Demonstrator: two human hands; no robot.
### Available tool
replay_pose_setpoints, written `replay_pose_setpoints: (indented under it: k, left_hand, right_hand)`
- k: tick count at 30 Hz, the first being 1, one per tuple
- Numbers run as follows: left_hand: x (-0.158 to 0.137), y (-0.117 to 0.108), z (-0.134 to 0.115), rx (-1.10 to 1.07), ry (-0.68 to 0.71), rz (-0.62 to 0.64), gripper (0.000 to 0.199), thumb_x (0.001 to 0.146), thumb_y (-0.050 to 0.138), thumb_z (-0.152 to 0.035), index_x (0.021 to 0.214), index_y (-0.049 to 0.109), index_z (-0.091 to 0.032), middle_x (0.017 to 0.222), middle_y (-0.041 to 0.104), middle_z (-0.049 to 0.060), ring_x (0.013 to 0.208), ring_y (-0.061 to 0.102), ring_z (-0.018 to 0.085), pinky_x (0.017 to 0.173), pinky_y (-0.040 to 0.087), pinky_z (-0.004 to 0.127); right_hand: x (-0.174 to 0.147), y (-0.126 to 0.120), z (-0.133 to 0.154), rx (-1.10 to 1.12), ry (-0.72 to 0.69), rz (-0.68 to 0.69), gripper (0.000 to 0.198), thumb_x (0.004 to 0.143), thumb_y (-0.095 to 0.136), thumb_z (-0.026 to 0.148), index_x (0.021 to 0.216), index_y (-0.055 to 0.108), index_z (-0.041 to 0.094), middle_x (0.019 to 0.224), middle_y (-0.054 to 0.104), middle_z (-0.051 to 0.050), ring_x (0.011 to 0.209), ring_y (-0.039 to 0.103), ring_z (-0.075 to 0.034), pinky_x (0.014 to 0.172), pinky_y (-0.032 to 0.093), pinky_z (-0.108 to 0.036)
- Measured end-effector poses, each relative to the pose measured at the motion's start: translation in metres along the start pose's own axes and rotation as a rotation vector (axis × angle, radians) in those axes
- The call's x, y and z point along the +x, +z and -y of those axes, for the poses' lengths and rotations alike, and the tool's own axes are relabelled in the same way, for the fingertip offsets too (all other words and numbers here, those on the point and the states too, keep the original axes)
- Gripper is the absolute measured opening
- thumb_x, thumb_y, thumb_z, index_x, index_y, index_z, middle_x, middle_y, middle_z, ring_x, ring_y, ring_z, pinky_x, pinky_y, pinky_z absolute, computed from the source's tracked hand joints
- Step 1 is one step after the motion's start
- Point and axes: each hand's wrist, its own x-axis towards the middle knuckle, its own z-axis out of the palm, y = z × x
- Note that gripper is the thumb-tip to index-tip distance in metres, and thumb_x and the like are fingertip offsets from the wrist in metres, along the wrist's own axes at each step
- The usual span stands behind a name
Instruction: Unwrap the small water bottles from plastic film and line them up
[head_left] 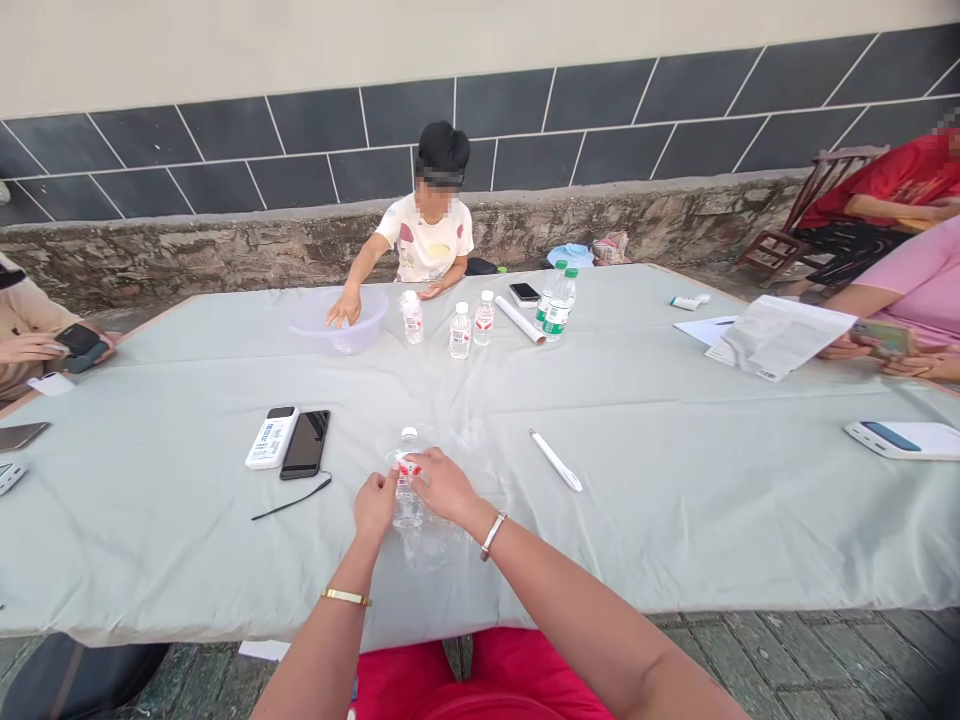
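Observation:
A clear water bottle with a white cap and a red-and-white label stands upright on the table in front of me. My left hand is at its left side, thumb and finger pinched at the label. From the right, my right hand reaches round the bottle with its fingers against the label. Thin clear plastic film lies crumpled around the bottle's base. What exactly the fingertips pinch is too small to make out fully.
Left of me lie a white power bank and a black phone. A white cable is at right. Farther off, a person reaches into a purple basin near small bottles and green-capped bottles. People sit at both sides.

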Motion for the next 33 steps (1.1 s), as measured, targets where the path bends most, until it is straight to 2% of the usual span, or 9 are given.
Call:
replay_pose_setpoints:
  k: [3, 6, 9, 12, 15, 18, 23, 30, 33]
  left_hand:
    - [0.004, 0.004, -0.002, -0.196, -0.035, 0.054, 0.034, 0.082, 0.052, -0.035, 0.055, 0.036, -0.022, 0.049, 0.039, -0.007, 0.048, 0.043, 0.011, 0.049, 0.036, 0.024]
    - [0.012, -0.004, 0.003, -0.378, -0.137, 0.078, 0.030, 0.087, 0.043, -0.032, 0.059, 0.036, -0.023, 0.049, 0.040, -0.007, 0.045, 0.045, 0.010, 0.048, 0.040, 0.023]
    - [0.019, -0.019, 0.012, -0.530, -0.240, 0.074, 0.027, 0.090, 0.039, -0.027, 0.063, 0.036, -0.023, 0.052, 0.043, -0.005, 0.049, 0.054, 0.010, 0.052, 0.047, 0.023]
    - [0.020, -0.028, 0.019, -0.605, -0.295, 0.075, 0.022, 0.089, 0.043, -0.025, 0.068, 0.038, -0.022, 0.054, 0.048, -0.005, 0.052, 0.059, 0.011, 0.053, 0.049, 0.024]
    - [0.014, -0.026, 0.017, -0.622, -0.295, 0.058, 0.015, 0.088, 0.046, -0.028, 0.075, 0.042, -0.021, 0.059, 0.055, -0.003, 0.051, 0.061, 0.012, 0.050, 0.049, 0.025]
    - [0.009, -0.020, 0.009, -0.611, -0.228, 0.034, 0.011, 0.084, 0.050, -0.029, 0.080, 0.045, -0.021, 0.061, 0.059, -0.003, 0.047, 0.058, 0.011, 0.050, 0.048, 0.026]
    - [0.012, -0.024, 0.002, -0.567, -0.105, -0.016, 0.021, 0.072, 0.058, -0.028, 0.087, 0.046, -0.022, 0.056, 0.055, -0.007, 0.046, 0.054, 0.011, 0.050, 0.045, 0.024]
    - [0.012, -0.035, 0.022, -0.476, -0.136, -0.064, 0.018, 0.073, 0.047, -0.023, 0.091, 0.048, -0.022, 0.057, 0.048, -0.006, 0.046, 0.050, 0.010, 0.045, 0.039, 0.021]
    - [0.012, -0.037, 0.022, -0.370, -0.146, -0.036, 0.020, 0.076, 0.046, -0.026, 0.095, 0.053, -0.021, 0.063, 0.052, -0.003, 0.048, 0.053, 0.011, 0.046, 0.042, 0.023]
  right_hand:
    - [0.007, 0.014, -0.001, 0.029, 0.034, -0.009, 0.041, 0.095, 0.037, 0.043, 0.129, 0.056, 0.029, 0.132, 0.048, -0.010, 0.104, 0.058, -0.020, 0.090, 0.043, -0.031]
    - [0.007, 0.016, -0.015, 0.029, 0.028, 0.014, 0.044, 0.095, 0.036, 0.045, 0.136, 0.048, 0.033, 0.141, 0.043, -0.008, 0.114, 0.054, -0.022, 0.096, 0.040, -0.033]
    - [0.004, 0.011, -0.029, 0.047, 0.028, 0.043, 0.046, 0.095, 0.038, 0.041, 0.140, 0.043, 0.032, 0.134, 0.052, -0.007, 0.116, 0.053, -0.021, 0.095, 0.041, -0.031]
    - [0.004, 0.004, -0.038, 0.057, 0.103, 0.060, 0.044, 0.095, 0.036, 0.042, 0.133, 0.052, 0.026, 0.125, 0.059, -0.009, 0.116, 0.054, -0.022, 0.093, 0.041, -0.030]
    - [0.004, 0.001, -0.031, 0.054, 0.236, 0.000, 0.055, 0.093, 0.035, 0.053, 0.130, 0.054, 0.018, 0.128, 0.056, -0.014, 0.118, 0.052, -0.025, 0.092, 0.041, -0.032]
    - [0.009, 0.007, -0.007, 0.036, 0.243, -0.097, 0.071, 0.085, 0.042, 0.063, 0.140, 0.040, 0.019, 0.129, 0.052, -0.016, 0.116, 0.052, -0.028, 0.089, 0.042, -0.034]
    - [0.022, 0.017, 0.016, -0.002, 0.235, 0.036, 0.095, 0.069, 0.063, 0.063, 0.147, 0.027, 0.023, 0.125, 0.053, -0.017, 0.105, 0.059, -0.033, 0.080, 0.044, -0.037]
    - [0.002, -0.017, -0.042, 0.070, 0.378, 0.019, 0.064, 0.086, 0.047, 0.037, 0.145, 0.031, 0.017, 0.128, 0.056, -0.017, 0.115, 0.056, -0.027, 0.086, 0.042, -0.031]
    - [-0.002, -0.021, -0.044, 0.039, 0.412, -0.009, 0.063, 0.090, 0.041, 0.046, 0.144, 0.032, 0.016, 0.128, 0.056, -0.018, 0.114, 0.056, -0.028, 0.084, 0.042, -0.032]
